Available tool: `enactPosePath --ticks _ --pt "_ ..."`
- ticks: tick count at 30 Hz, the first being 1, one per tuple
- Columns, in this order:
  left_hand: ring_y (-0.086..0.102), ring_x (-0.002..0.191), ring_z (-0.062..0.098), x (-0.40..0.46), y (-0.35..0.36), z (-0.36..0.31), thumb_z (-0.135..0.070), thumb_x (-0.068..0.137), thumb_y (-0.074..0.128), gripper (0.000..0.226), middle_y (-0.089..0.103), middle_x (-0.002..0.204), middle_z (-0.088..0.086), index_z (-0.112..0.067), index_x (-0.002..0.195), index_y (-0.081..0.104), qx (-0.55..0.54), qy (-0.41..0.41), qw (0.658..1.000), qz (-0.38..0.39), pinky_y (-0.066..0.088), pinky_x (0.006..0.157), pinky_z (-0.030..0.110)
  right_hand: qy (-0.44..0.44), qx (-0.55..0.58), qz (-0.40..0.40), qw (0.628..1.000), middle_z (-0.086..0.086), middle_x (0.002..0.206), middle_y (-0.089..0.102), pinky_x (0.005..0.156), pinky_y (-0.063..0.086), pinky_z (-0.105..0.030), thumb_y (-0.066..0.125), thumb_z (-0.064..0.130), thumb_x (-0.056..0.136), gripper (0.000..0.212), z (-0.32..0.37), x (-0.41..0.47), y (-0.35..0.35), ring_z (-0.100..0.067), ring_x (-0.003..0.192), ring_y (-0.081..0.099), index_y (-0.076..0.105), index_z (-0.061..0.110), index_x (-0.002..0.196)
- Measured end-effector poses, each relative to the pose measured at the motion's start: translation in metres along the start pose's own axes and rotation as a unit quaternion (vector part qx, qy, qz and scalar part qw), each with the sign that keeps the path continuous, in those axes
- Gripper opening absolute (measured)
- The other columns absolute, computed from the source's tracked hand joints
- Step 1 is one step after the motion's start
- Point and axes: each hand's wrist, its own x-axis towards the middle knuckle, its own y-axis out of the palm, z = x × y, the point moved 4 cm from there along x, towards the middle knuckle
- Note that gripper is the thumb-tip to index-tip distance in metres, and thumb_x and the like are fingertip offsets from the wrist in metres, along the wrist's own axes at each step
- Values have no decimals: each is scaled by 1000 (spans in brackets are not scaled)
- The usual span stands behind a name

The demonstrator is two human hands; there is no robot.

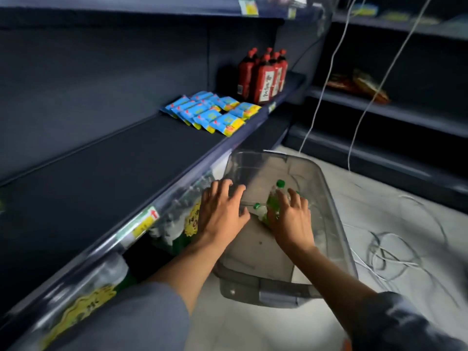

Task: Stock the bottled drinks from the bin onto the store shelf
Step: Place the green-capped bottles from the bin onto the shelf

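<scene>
Two green-capped bottles [272, 201] are seen lying in the clear bin [336, 224] on the floor, just beside the shelf [106, 158]. The right hand [291, 219] is laid over them with fingers spread and only loosely bent; whether a bottle is already gripped cannot be told. The left hand [222, 211] is held flat and released at the bin's near-left rim, grasping nothing. If only one bottle is caught by its smooth body, it could be dropped, or the other could be sent rolling across the bin. The light bin could be pushed aside by the left hand. White cables [385, 252] are strewn close by and could be snagged.
</scene>
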Motion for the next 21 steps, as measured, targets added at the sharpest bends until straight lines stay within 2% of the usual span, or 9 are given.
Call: enactPosePath --ticks 8,14,21 --pt "48 113 24 10 39 -23 -50 82 61 47 55 122 3 -28 124 59 14 47 997 62 44 94 40 34 -37 43 998 -18 148 44 101 45 -54 61 40 95 59 -51 7 26 -40 130 41 43 20 148" --pt "48 116 24 17 70 -26 -55 83 62 52 54 126 3 -30 128 55 18 36 994 104 40 97 40 60 -50 91 993 -19 148 40 103 41 -52 59 38 96 61 -66 29 71 -40 131 38 37 20 150" --pt "33 141 32 10 136 -21 -57 82 68 74 38 152 8 -34 147 39 -5 -13 963 268 32 113 49 62 -35 176 982 -18 152 33 110 37 -52 55 37 99 62 -79 48 123 -41 138 31 29 21 154"
